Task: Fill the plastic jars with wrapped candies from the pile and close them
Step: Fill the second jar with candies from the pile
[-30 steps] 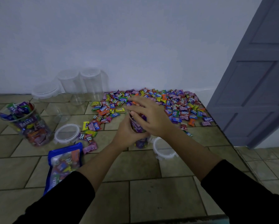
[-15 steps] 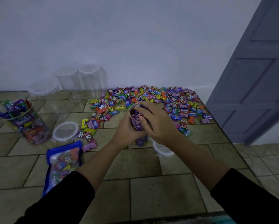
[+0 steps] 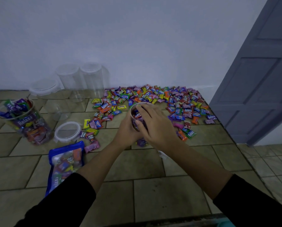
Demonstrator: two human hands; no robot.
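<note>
So both forearms come in from the bottom in black sleeves and meet in the middle. The left hand (image 3: 127, 130) wraps around the left side of the jar (image 3: 136, 114), fingers curled behind it where I can't see them. The right hand (image 3: 157, 124) lies over the top: fingers (image 3: 145, 110) pressed together and pretty much straight across the right half of the mouth, thumb against the near wall. Can't tell if there's a candy under them.

The jar's clear plastic with no lid on, already stuffed with wrapped candies close to the rim, mostly purple and red ones showing through. It sits at the near edge of the candy pile (image 3: 155, 96) on the tiled floor (image 3: 153, 194), with its base just peeking out below the hands. A loose lid (image 3: 67, 131) lies off to the left, and next to that stands another full jar (image 3: 25, 122).
</note>
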